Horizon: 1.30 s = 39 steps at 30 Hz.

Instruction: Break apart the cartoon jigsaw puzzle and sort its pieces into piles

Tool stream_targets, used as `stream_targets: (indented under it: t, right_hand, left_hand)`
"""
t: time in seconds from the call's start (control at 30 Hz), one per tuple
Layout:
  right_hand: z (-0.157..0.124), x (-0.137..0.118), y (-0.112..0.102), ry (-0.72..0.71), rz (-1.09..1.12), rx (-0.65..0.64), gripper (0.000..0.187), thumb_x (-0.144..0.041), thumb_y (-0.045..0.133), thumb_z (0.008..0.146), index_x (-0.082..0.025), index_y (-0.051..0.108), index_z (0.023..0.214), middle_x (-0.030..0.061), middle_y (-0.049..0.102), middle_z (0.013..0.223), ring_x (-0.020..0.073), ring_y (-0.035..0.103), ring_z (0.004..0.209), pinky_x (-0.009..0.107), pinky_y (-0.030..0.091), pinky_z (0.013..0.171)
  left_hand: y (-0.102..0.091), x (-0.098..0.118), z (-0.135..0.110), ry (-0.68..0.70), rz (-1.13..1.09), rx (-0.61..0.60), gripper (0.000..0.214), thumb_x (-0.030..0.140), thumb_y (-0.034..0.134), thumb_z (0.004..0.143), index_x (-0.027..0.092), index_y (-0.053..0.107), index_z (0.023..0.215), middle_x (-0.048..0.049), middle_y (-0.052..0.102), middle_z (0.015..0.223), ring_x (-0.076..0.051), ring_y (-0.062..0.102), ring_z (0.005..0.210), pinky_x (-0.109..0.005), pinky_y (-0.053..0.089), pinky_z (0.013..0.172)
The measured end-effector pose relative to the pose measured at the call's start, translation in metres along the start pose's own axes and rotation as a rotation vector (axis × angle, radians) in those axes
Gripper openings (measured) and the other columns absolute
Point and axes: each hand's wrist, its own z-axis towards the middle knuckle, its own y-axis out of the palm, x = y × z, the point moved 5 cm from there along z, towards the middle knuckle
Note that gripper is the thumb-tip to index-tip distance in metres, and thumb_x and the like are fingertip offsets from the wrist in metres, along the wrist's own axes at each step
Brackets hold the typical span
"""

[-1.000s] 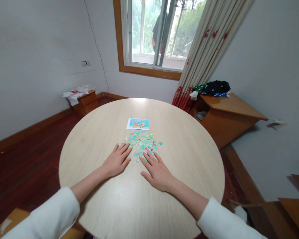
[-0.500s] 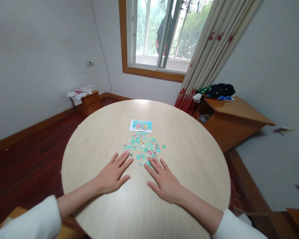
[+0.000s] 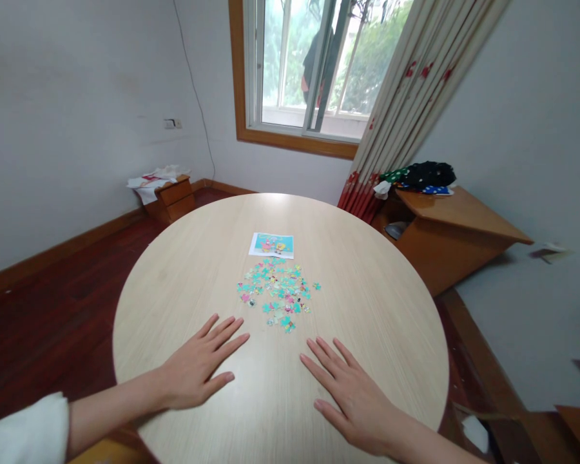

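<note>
A round light-wood table [image 3: 183, 270] fills the middle of the view. A scatter of small turquoise and pink jigsaw pieces [image 3: 276, 293] lies near its centre. Just beyond them lies a small picture card [image 3: 271, 245]. My left hand [image 3: 200, 367] rests palm down on the tabletop, fingers stretched out, a short way in front of the pieces and to their left. Flat and spread as well, my right hand [image 3: 355, 399] lies to their right. Neither hand holds or touches a piece.
A low wooden cabinet [image 3: 449, 229] with dark clothing on it stands at the right by a curtain [image 3: 406, 96]. A small wooden box [image 3: 171, 196] with cloth sits by the left wall. A window [image 3: 314, 64] is behind; the floor is dark red wood.
Both hands have slid back toward me along the tabletop, away from the puzzle pieces they were touching. The pieces and card have stayed in place.
</note>
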Motion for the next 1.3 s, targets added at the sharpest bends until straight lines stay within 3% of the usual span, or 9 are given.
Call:
stream_targets:
  t: [0.3,0.5,0.7,0.87,1.0,1.1,1.3]
  right_hand:
    - [-0.026,0.015,-0.010,-0.127,0.048,-0.081,0.062,-0.043,0.042,0.093,-0.032,0.016,0.149,0.0064,0.017,0.155,0.0263,0.018,0.142,0.052,0.017,0.116]
    - [-0.026,0.039,-0.024,-0.257,0.070,-0.141,0.062,-0.047,0.046,0.090,-0.033,0.024,0.147,0.0047,0.019,0.155,0.0251,0.018,0.142,0.050,0.016,0.116]
    - [-0.023,0.055,-0.025,-0.248,0.017,-0.158,0.067,-0.053,0.047,0.088,-0.033,0.023,0.147,0.0053,0.018,0.155,0.0269,0.017,0.143,0.054,0.018,0.114]
    - [-0.020,0.079,-0.023,-0.125,-0.056,-0.084,0.068,-0.055,0.042,0.090,-0.032,0.017,0.148,0.0045,0.018,0.155,0.0254,0.017,0.143,0.052,0.019,0.115]
    - [-0.004,0.108,-0.021,0.131,-0.114,0.045,0.071,-0.054,0.032,0.093,-0.023,0.005,0.150,0.0089,0.018,0.155,0.0240,0.017,0.143,0.049,0.019,0.116]
    - [0.022,0.118,-0.019,0.292,-0.147,0.081,0.077,-0.061,0.028,0.091,-0.018,0.006,0.151,0.0128,0.017,0.155,0.0265,0.014,0.143,0.052,0.017,0.115]
    - [0.084,0.102,-0.024,0.338,-0.106,0.075,0.081,-0.068,0.018,0.088,-0.015,0.013,0.150,0.0151,0.014,0.155,0.0274,0.009,0.144,0.054,0.010,0.115]
  left_hand:
    - [-0.013,-0.005,-0.016,0.172,-0.045,-0.107,0.068,0.046,0.042,0.092,0.030,0.010,0.150,-0.0072,0.017,0.156,-0.028,0.023,0.141,-0.051,0.015,0.115]
    - [-0.025,-0.018,-0.011,0.333,-0.078,-0.182,0.068,0.047,0.045,0.091,0.029,0.015,0.150,-0.0082,0.020,0.155,-0.027,0.023,0.141,-0.049,0.009,0.116]
    - [-0.028,-0.030,-0.010,0.392,-0.086,-0.200,0.069,0.050,0.047,0.088,0.030,0.021,0.148,-0.0087,0.019,0.155,-0.028,0.025,0.141,-0.050,0.010,0.116]
    - [-0.023,-0.053,-0.009,0.284,-0.042,-0.184,0.074,0.053,0.047,0.087,0.030,0.016,0.150,-0.0090,0.017,0.156,-0.029,0.022,0.141,-0.050,0.009,0.116]
    - [-0.014,-0.069,-0.002,0.136,-0.013,-0.143,0.087,0.062,0.046,0.084,0.026,0.005,0.151,-0.0115,0.014,0.156,-0.030,0.019,0.142,-0.051,0.008,0.115]
    - [-0.008,-0.077,0.019,-0.049,0.038,-0.079,0.095,0.070,0.041,0.081,0.019,0.002,0.151,-0.0157,0.012,0.156,-0.031,0.014,0.143,-0.052,0.008,0.115]
    - [0.001,-0.073,0.080,-0.309,0.078,-0.003,0.091,0.074,0.025,0.083,0.011,0.016,0.149,-0.0197,0.019,0.154,-0.030,0.012,0.143,-0.050,0.009,0.115]
